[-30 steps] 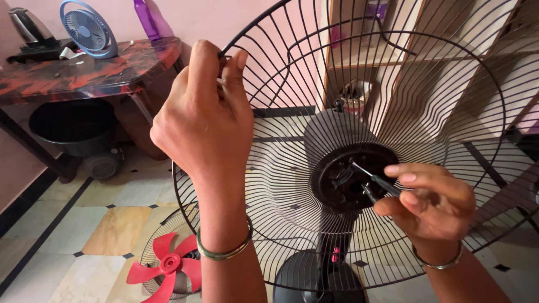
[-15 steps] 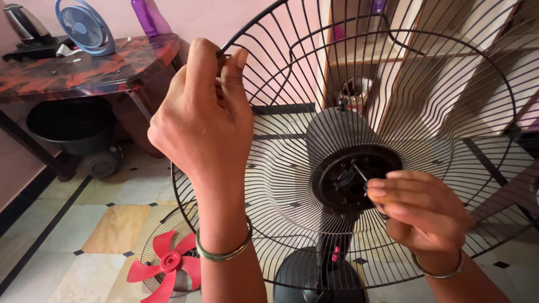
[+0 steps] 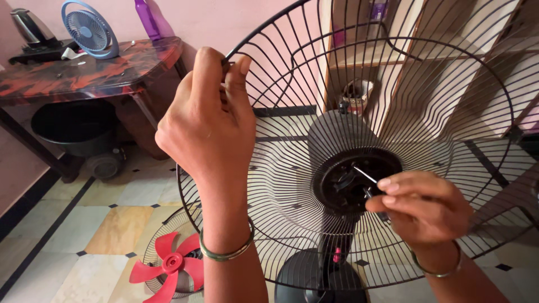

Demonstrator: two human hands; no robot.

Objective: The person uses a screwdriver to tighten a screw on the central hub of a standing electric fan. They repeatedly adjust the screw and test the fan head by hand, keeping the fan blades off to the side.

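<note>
A big black wire fan guard (image 3: 449, 90) stands upright on a pedestal fan, its round black hub (image 3: 348, 179) in the middle with a thin metal shaft sticking out. My left hand (image 3: 208, 123) pinches the guard's outer rim at the upper left. My right hand (image 3: 424, 210) is closed at the hub's lower right edge, fingers around a small dark part; what that part is I cannot make out. Both wrists wear metal bangles.
A second fan with red blades (image 3: 168, 269) lies on the tiled floor at lower left. A red-patterned table (image 3: 84, 76) at the back left carries a small blue fan (image 3: 90, 28), a kettle (image 3: 31, 28) and a purple bottle (image 3: 147, 17). A black tub (image 3: 73, 126) sits underneath.
My right hand has slid down and right along the hub, fingers curling tighter. My left hand keeps its pinch on the rim.
</note>
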